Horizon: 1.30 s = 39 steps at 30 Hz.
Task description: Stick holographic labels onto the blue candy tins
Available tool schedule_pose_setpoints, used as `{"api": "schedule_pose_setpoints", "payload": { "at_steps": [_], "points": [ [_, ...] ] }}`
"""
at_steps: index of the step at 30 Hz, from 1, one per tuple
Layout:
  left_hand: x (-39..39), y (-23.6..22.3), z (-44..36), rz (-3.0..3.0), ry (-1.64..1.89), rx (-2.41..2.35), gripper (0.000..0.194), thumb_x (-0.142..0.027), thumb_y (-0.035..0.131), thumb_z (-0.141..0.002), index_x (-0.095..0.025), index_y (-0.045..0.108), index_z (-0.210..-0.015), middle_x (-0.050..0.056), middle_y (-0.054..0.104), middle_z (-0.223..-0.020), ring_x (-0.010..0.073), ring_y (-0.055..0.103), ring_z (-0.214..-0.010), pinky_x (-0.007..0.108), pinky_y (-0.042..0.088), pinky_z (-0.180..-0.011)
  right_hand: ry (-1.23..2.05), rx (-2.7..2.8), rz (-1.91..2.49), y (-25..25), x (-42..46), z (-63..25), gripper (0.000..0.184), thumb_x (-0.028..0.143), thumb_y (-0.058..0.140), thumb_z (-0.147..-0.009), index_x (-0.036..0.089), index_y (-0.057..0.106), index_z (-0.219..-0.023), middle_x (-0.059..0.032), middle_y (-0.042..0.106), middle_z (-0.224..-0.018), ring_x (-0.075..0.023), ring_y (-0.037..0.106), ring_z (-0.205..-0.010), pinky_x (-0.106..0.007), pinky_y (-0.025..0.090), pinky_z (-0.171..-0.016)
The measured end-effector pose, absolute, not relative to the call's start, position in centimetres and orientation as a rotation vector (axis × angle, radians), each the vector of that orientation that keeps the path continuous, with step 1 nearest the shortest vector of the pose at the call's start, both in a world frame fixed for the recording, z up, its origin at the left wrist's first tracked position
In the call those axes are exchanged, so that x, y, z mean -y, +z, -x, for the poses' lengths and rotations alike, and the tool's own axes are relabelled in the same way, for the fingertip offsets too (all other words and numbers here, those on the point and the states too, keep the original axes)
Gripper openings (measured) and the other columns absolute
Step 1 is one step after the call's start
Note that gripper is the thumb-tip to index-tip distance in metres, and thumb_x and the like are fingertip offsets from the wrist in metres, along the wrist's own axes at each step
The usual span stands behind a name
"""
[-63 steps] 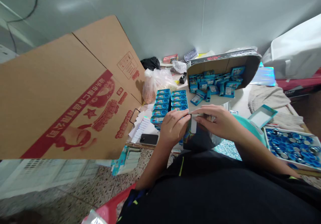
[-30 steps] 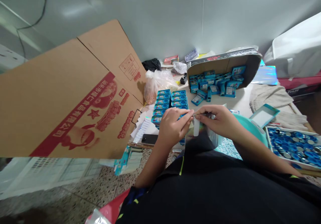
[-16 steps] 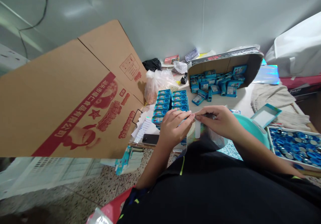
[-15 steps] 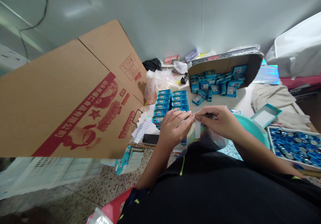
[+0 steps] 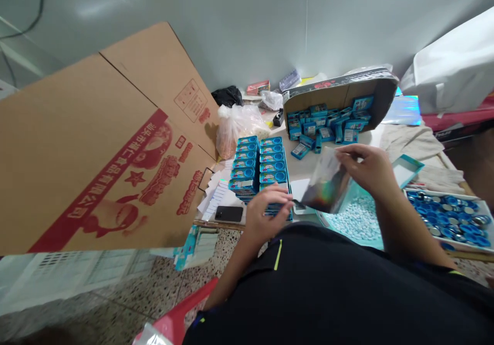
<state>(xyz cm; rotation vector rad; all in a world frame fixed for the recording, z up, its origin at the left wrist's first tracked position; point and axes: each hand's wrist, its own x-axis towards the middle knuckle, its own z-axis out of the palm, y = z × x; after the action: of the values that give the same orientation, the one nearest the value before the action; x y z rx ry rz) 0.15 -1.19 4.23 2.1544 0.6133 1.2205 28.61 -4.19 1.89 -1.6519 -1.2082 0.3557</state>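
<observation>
A shiny, see-through plastic pouch (image 5: 326,185) with a rainbow sheen hangs from my right hand (image 5: 368,172), which pinches its top edge between thumb and fingers. At the pouch's lower left, a thin dark strip (image 5: 299,203) reaches the fingertips of my left hand (image 5: 266,211). Those fingers are curled in a pinch; whether the strip belongs to the pouch I cannot tell. Behind my left hand stand two stacked rows of blue small boxes (image 5: 245,162) with round blue rings on top. Below the pouch, a turquoise basin (image 5: 376,243) holds pale blue pellets (image 5: 357,220).
An open carton (image 5: 343,85) at the back holds loose blue boxes. On the right, a white tray (image 5: 487,208) is full of blue and silver caps. A large cardboard box (image 5: 116,154) blocks the left side. A phone (image 5: 229,213) lies at the table's front edge.
My hands, together half a second ago, have moved apart. The right hand has moved right and up with the pouch, now in full view. The white strip below my fingers is no longer visible.
</observation>
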Motion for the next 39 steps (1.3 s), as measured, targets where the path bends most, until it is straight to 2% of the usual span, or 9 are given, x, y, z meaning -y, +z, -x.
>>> {"api": "schedule_pose_setpoints", "payload": {
  "at_steps": [4, 7, 9, 13, 15, 20, 25, 32, 39],
  "points": [
    [-1.1, 3.8, -0.5, -1.593, 1.247, -1.030, 0.026, -0.039, 0.078, -0.083, -0.019, 0.063, -0.086, 0.006, 0.075, -0.088, 0.0193, 0.074, -0.085, 0.035, 0.061, -0.081, 0.573, 1.229, 2.182, -3.8, 4.8, -32.9, 0.022, 0.026, 0.059, -0.081, 0.013, 0.076, -0.087, -0.0125, 0.072, -0.081, -0.0276, 0.067, -0.076, -0.034, 0.048, -0.066],
    [-2.7, 3.9, -0.9, -1.434, 1.166, -1.089, 0.034, -0.043, 0.083, -0.075, -0.017, 0.064, -0.085, 0.005, 0.075, -0.084, 0.0172, 0.073, -0.080, 0.028, 0.058, -0.073, 0.497, 1.246, 2.379, -5.0, 5.0, -31.7, 0.025, 0.020, 0.057, -0.085, 0.010, 0.075, -0.100, -0.0195, 0.071, -0.103, -0.0328, 0.067, -0.096, -0.041, 0.051, -0.083],
    [-3.2, 4.0, -1.4, -1.394, 1.164, -1.094, 0.034, -0.043, 0.084, -0.073, -0.017, 0.065, -0.083, 0.004, 0.074, -0.082, 0.0162, 0.072, -0.079, 0.027, 0.057, -0.073, 0.479, 1.284, 2.066, -3.5, 5.1, -28.8, 0.033, 0.027, 0.054, -0.094, 0.011, 0.070, -0.118, -0.0192, 0.069, -0.115, -0.0314, 0.066, -0.105, -0.043, 0.050, -0.092],
    [-3.4, 4.0, -2.0, -1.369, 1.148, -1.050, 0.034, -0.045, 0.084, -0.072, -0.017, 0.066, -0.081, 0.005, 0.075, -0.085, 0.0177, 0.073, -0.082, 0.030, 0.058, -0.077, 0.891, 1.391, 1.292, 1.6, 4.5, -22.1, 0.052, 0.050, 0.061, -0.097, 0.021, 0.056, -0.141, -0.0109, 0.069, -0.114, -0.0244, 0.067, -0.099, -0.038, 0.054, -0.087],
    [-3.3, 3.9, -2.1, -1.364, 1.125, -1.038, 0.035, -0.047, 0.084, -0.071, -0.018, 0.067, -0.081, 0.006, 0.076, -0.085, 0.0190, 0.074, -0.083, 0.031, 0.058, -0.077, 0.939, 1.417, 1.129, 3.1, 3.7, -19.9, 0.053, 0.050, 0.068, -0.093, 0.021, 0.058, -0.136, -0.0085, 0.069, -0.104, -0.0219, 0.066, -0.090, -0.035, 0.054, -0.081],
    [-3.4, 3.4, -1.6, -1.384, 1.099, -1.056, 0.035, -0.050, 0.083, -0.074, -0.017, 0.071, -0.081, 0.008, 0.077, -0.089, 0.0219, 0.075, -0.089, 0.038, 0.058, -0.089, 0.910, 1.293, 1.087, 2.4, 1.4, -18.2, 0.028, 0.043, 0.060, -0.091, 0.016, 0.067, -0.094, -0.0019, 0.060, -0.073, -0.0152, 0.055, -0.065, -0.029, 0.045, -0.062],
    [-3.6, 3.5, -1.3, -1.635, 1.151, -1.208, 0.025, -0.043, 0.079, -0.081, -0.020, 0.073, -0.077, 0.004, 0.077, -0.086, 0.0195, 0.073, -0.088, 0.051, 0.039, -0.117, 1.039, 1.198, 1.090, 1.4, 0.6, -18.6, 0.026, 0.035, 0.054, -0.083, 0.016, 0.068, -0.094, -0.0007, 0.057, -0.070, -0.0171, 0.057, -0.068, -0.030, 0.044, -0.065],
    [-3.7, 4.1, -1.3, -1.616, 1.144, -1.324, 0.031, -0.047, 0.077, -0.082, -0.017, 0.072, -0.079, 0.004, 0.073, -0.078, 0.0167, 0.067, -0.078, 0.031, 0.052, -0.080, 1.116, 1.285, 1.042, 1.5, -0.1, -19.4, 0.040, 0.051, 0.052, -0.094, 0.017, 0.068, -0.082, -0.0045, 0.062, -0.075, -0.0200, 0.058, -0.075, -0.032, 0.046, -0.074],
    [-4.0, 3.4, -1.0, -1.492, 1.098, -1.254, 0.033, -0.048, 0.079, -0.079, -0.016, 0.074, -0.083, 0.004, 0.073, -0.079, 0.0148, 0.066, -0.073, 0.026, 0.052, -0.072, 1.234, 1.114, 0.971, 1.0, -0.5, -18.7, 0.072, 0.085, 0.044, -0.091, 0.017, 0.069, -0.092, -0.0079, 0.066, -0.082, -0.0225, 0.063, -0.075, -0.035, 0.052, -0.074]
  ]
}}
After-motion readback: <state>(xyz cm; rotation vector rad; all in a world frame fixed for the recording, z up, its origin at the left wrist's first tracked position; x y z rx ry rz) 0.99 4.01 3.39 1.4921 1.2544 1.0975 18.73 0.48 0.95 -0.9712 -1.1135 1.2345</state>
